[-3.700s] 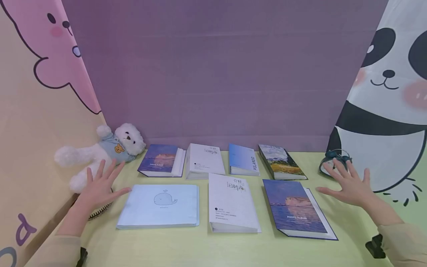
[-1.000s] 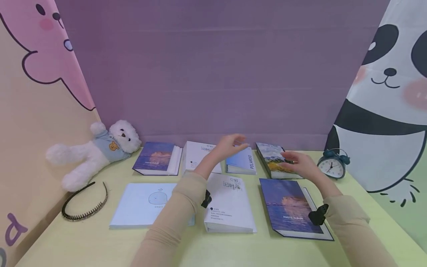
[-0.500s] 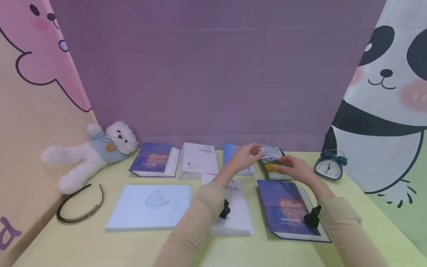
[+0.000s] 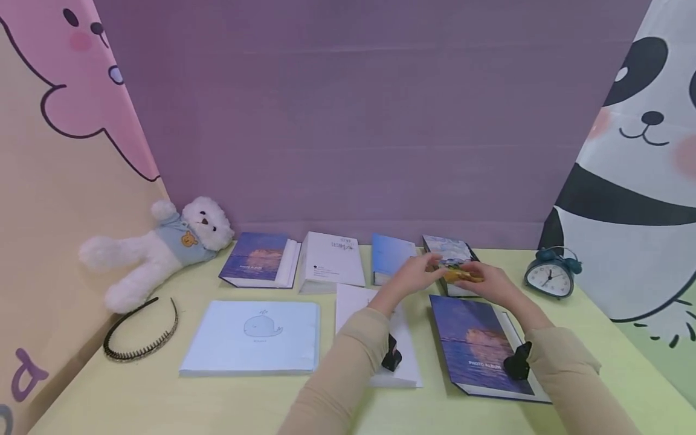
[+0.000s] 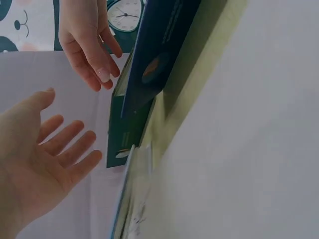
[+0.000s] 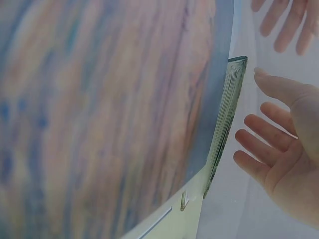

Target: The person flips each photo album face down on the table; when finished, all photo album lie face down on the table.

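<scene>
At the back right lies a thick photo album with a landscape painting on its cover (image 4: 454,249). My left hand (image 4: 414,277) is at its left side and my right hand (image 4: 491,283) at its right, both partly covering it in the head view. From the left wrist, its green side (image 5: 124,127) shows apart from my left palm (image 5: 40,164), whose fingers are spread. The right wrist view shows the page edges (image 6: 227,109), with a gap to the loose fingers of my right hand (image 6: 286,144). Neither hand holds anything.
Nearer lie a purple-blue photo album (image 4: 473,344), a white album (image 4: 353,296) and a pale-blue whale-drawing album (image 4: 250,350). Along the back are a blue album (image 4: 388,251), another white album (image 4: 334,263) and a sunset album (image 4: 255,260). An alarm clock (image 4: 550,275), plush bear (image 4: 185,241) and headband (image 4: 138,350) flank them.
From spread at both sides, my hands have come over the back right. The left hand then moved right, from above the blue album to the landscape album; the right stayed near it. The albums stayed put.
</scene>
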Available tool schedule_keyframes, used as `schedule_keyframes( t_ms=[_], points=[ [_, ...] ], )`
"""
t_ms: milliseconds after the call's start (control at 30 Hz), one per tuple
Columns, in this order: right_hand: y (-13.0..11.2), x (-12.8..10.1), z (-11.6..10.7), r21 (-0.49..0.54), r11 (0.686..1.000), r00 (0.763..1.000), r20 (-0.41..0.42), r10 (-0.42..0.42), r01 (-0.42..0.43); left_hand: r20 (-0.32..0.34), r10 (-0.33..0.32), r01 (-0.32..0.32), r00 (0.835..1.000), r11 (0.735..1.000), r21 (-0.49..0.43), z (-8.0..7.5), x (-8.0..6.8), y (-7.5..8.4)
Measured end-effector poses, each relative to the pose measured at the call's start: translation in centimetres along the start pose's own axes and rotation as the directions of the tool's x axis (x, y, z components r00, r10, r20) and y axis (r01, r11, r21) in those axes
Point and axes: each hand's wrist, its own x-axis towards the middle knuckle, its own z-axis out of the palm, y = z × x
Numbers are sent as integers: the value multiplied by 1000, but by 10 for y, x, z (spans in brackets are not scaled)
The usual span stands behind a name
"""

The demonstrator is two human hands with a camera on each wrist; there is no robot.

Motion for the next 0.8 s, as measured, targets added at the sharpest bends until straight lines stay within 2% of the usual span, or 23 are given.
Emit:
schedule_keyframes(
  t_ms=[300, 467, 633, 800],
  points=[
    [5, 4, 5, -33, 999, 999, 41, -20, 22, 93, -77, 83, 993, 995, -62, 15, 3, -7],
    [9, 5, 9, -89, 996, 998, 57, -23, 28, 147, -65, 72, 987, 997, -38, 21, 5, -11],
    [7, 5, 10, -104, 995, 996, 90, 3, 6, 217, -66, 68, 974, 998, -2, 22, 4, -11],
    [5, 5, 10, -127, 992, 994, 110, 25, -11, 216, -74, 73, 973, 997, 13, 22, 3, -9]
  ],
)
